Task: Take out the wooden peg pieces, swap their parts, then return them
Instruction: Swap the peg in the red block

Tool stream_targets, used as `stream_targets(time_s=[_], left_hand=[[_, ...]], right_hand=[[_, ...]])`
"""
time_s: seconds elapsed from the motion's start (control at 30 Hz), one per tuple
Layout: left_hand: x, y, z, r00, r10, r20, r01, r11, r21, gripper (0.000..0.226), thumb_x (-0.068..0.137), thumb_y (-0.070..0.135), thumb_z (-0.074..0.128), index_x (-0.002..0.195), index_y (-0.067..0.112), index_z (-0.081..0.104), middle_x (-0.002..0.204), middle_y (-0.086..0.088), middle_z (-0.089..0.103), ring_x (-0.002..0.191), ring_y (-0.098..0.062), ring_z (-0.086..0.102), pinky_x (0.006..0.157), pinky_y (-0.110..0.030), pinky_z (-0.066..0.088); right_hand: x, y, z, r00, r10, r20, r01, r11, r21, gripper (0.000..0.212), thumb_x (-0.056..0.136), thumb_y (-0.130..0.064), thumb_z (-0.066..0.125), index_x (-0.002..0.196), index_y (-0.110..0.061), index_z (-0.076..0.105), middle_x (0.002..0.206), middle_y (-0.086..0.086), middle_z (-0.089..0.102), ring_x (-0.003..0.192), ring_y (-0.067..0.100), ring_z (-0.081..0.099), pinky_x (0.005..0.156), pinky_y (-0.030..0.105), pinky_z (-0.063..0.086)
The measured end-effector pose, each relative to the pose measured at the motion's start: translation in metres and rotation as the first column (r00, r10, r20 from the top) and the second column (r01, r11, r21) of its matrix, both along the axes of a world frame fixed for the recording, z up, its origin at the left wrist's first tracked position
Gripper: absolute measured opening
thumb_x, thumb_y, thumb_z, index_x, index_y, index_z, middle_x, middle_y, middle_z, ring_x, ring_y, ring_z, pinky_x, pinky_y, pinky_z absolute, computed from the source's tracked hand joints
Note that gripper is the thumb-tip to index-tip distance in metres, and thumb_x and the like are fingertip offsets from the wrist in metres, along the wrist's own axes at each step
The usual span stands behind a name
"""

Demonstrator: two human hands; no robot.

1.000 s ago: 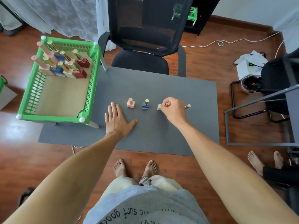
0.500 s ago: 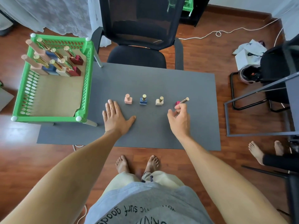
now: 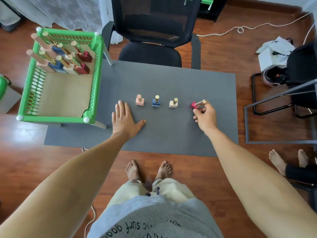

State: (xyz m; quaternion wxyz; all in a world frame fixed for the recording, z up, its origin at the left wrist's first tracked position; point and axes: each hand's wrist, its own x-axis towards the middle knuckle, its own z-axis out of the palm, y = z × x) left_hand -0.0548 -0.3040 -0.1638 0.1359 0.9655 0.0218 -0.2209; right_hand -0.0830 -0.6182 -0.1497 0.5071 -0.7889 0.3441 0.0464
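Note:
On the grey table [image 3: 168,133] stand three peg pieces in a row: a pink one [image 3: 139,100], a blue one with a gold peg [image 3: 156,101] and a cream one with a gold peg [image 3: 173,103]. Right of them a red piece [image 3: 194,105] with a gold peg is tilted, and my right hand [image 3: 204,115] pinches it. My left hand [image 3: 124,118] rests flat on the table, left of the pink piece. A green basket [image 3: 96,79] at the left holds several more peg pieces at its far end.
A black office chair [image 3: 154,35] stands behind the table. A metal frame [image 3: 274,107] and a black chair stand to the right, with a white cable on the wooden floor. Another person's bare feet [image 3: 288,160] show at the lower right.
My right hand let go of the cream piece, which now stands upright, and moved right to take hold of the tilted red piece. My left hand stayed flat on the table.

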Motion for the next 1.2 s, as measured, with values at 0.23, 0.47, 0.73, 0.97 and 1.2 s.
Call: stream_targets(time_s=[0.23, 0.47, 0.73, 0.97, 1.2], left_hand=[[0.004, 0.008, 0.004, 1.0, -0.024, -0.005, 0.024, 0.999, -0.034, 0.106, 0.085, 0.066, 0.061, 0.159, 0.008, 0.012, 0.17, -0.01, -0.002, 0.157, -0.026, -0.002, 0.124, -0.046, 0.016], [0.003, 0.012, 0.021, 0.995, 0.088, 0.037, -0.079, 0.977, -0.198, 0.049, 0.091, 0.039, 0.065, 0.132, 0.017, 0.049, 0.134, -0.002, 0.046, 0.118, -0.029, 0.055, 0.082, -0.042, 0.048], [-0.007, 0.001, 0.05, 1.0, 0.011, 0.01, -0.006, 0.906, -0.423, 0.036, 0.09, 0.032, 0.067, 0.125, 0.025, 0.064, 0.1, 0.013, 0.059, 0.095, -0.017, 0.059, 0.087, -0.035, 0.051], [-0.012, 0.005, 0.073, 0.994, -0.042, 0.103, 0.088, 0.857, -0.507, 0.041, 0.091, 0.033, 0.07, 0.13, 0.025, 0.064, 0.104, 0.009, 0.065, 0.096, -0.021, 0.065, 0.092, -0.038, 0.053], [-0.02, 0.025, 0.08, 0.982, -0.07, 0.174, 0.158, 0.811, -0.564, 0.024, 0.089, 0.03, 0.073, 0.112, 0.035, 0.071, 0.098, 0.011, 0.071, 0.089, -0.016, 0.068, 0.086, -0.037, 0.056]], right_hand=[[-0.013, 0.019, 0.007, 0.997, -0.005, 0.076, 0.007, 1.0, -0.028, 0.018, 0.096, -0.009, 0.066, 0.105, -0.025, 0.067, 0.087, -0.011, 0.065, 0.074, 0.02, 0.063, 0.056, 0.027, 0.054], [-0.031, 0.062, 0.028, 0.99, -0.04, 0.139, 0.04, 0.999, 0.001, 0.032, 0.097, -0.015, 0.066, 0.089, -0.047, 0.066, 0.091, -0.008, 0.071, 0.076, 0.027, 0.07, 0.066, 0.036, 0.061], [-0.037, 0.108, 0.047, 0.977, 0.104, 0.186, -0.104, 0.995, -0.011, 0.028, 0.098, -0.014, 0.065, 0.119, -0.03, 0.074, 0.086, -0.004, 0.068, 0.064, 0.015, 0.058, 0.076, 0.05, 0.062], [-0.037, 0.145, 0.065, 0.941, 0.254, 0.224, -0.267, 0.963, 0.03, 0.027, 0.099, -0.007, 0.063, 0.118, -0.023, 0.075, 0.099, 0.015, 0.076, 0.08, 0.026, 0.067, 0.077, 0.037, 0.065], [-0.042, 0.173, 0.073, 0.916, 0.273, 0.294, -0.32, 0.939, 0.128, 0.03, 0.1, -0.004, 0.065, 0.104, -0.03, 0.077, 0.103, -0.003, 0.078, 0.09, 0.006, 0.071, 0.071, 0.024, 0.062]])
